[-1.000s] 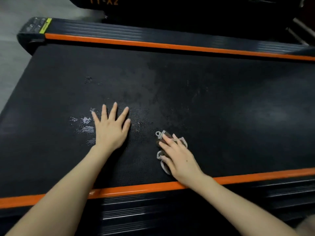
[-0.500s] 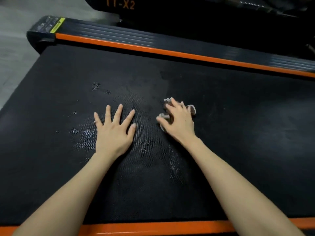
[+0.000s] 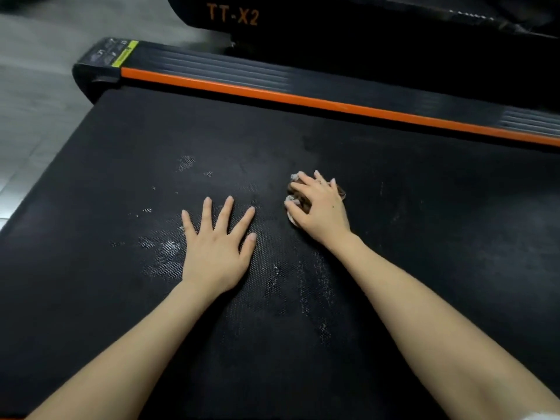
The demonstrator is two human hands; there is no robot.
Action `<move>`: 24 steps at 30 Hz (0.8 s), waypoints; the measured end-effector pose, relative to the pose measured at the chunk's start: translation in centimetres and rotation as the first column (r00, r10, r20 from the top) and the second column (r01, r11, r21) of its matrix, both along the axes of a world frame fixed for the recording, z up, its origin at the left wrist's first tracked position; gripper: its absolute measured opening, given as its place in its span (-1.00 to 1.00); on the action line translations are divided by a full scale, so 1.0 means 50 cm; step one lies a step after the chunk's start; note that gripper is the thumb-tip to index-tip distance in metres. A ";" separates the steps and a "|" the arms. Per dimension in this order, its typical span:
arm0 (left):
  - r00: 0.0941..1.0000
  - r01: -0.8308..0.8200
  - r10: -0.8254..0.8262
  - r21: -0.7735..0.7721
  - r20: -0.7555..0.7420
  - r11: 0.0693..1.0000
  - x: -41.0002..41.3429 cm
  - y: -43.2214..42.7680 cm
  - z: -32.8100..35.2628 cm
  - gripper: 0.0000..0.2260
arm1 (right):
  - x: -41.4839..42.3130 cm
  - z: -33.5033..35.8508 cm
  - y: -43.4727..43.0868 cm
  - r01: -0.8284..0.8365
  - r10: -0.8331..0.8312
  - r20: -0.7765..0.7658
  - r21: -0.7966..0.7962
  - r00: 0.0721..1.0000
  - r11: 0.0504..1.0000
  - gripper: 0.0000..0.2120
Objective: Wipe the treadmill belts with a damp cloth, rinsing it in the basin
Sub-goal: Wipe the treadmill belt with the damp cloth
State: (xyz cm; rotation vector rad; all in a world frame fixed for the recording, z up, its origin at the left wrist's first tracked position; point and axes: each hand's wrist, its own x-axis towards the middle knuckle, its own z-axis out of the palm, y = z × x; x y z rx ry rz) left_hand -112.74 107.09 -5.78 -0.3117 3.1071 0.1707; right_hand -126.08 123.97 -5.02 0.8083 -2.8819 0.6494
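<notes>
Cloth [image 3: 298,194] lies bunched under our right hand [image 3: 321,207] on the middle of the belt [image 3: 439,253], fingers [image 3: 309,181] curled over it, gripping. Our left hand [image 3: 216,250] presses flat, fingers spread, just beside it leftward and nearer us. Rightward and toward the far orange rail [image 3: 303,100] nothing blocks us.

Two bare hands in view: left hand [image 3: 216,253], right hand [image 3: 321,207]. One crumpled brown-and-white cloth [image 3: 294,189]. One black textured treadmill belt [image 3: 424,237]. One long orange rail stripe [image 3: 303,100] far side, one yellow-green label [image 3: 124,54] far left.
</notes>
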 end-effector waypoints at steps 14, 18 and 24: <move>0.993 -0.101 0.101 0.001 -0.064 0.995 -0.113 -0.070 -0.009 -0.43 | -0.186 0.015 -0.032 0.209 -0.208 0.005 -0.024 0.978 0.978 -0.71; 0.992 -0.102 0.101 -0.002 -0.073 0.995 -0.116 -0.068 -0.013 -0.41 | -0.110 0.017 -0.076 0.074 -0.081 -0.086 -0.078 0.993 0.994 -0.75; 0.990 -0.098 0.098 0.003 -0.098 0.995 -0.112 -0.070 -0.012 -0.42 | -0.056 -0.006 -0.024 -0.328 0.323 -0.123 -0.026 0.938 0.944 -0.62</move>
